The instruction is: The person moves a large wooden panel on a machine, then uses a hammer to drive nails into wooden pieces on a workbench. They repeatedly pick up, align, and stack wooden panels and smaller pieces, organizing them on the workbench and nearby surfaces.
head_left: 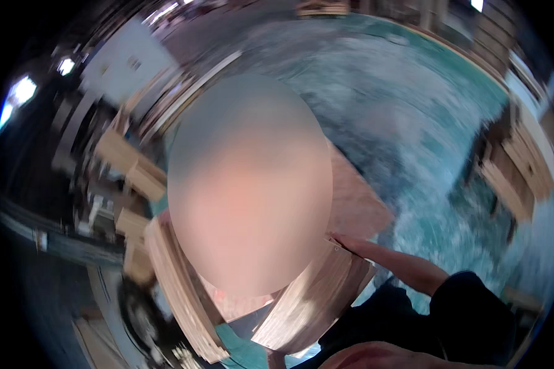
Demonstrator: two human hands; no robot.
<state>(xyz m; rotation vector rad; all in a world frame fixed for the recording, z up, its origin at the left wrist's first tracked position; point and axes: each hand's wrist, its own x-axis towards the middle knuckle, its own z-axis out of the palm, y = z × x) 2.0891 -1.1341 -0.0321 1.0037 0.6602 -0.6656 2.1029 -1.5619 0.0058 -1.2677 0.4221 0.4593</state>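
A bundle of light-brown wooden boards (308, 301), its edges bent by the lens, lies across the lower middle, in front of my body. My right hand (343, 240) grips its far end, with the bare forearm coming in from the dark clothing at right. At the near end, by the lower edge, my left hand (276, 358) is closed against the boards, its fingers only partly showing. To the left stands a second stack of wooden boards (184, 295), apart from my hands. A large blurred oval hides the middle of the view.
A reddish-brown flat panel (357, 197) shows beside the oval. More wooden pieces (129, 160) stand at left, near a dark metal beam (61, 243). Stacked wooden boxes or boards (517, 172) are at right on the green, dusty floor (412, 111). A white panel (129, 64) stands far left.
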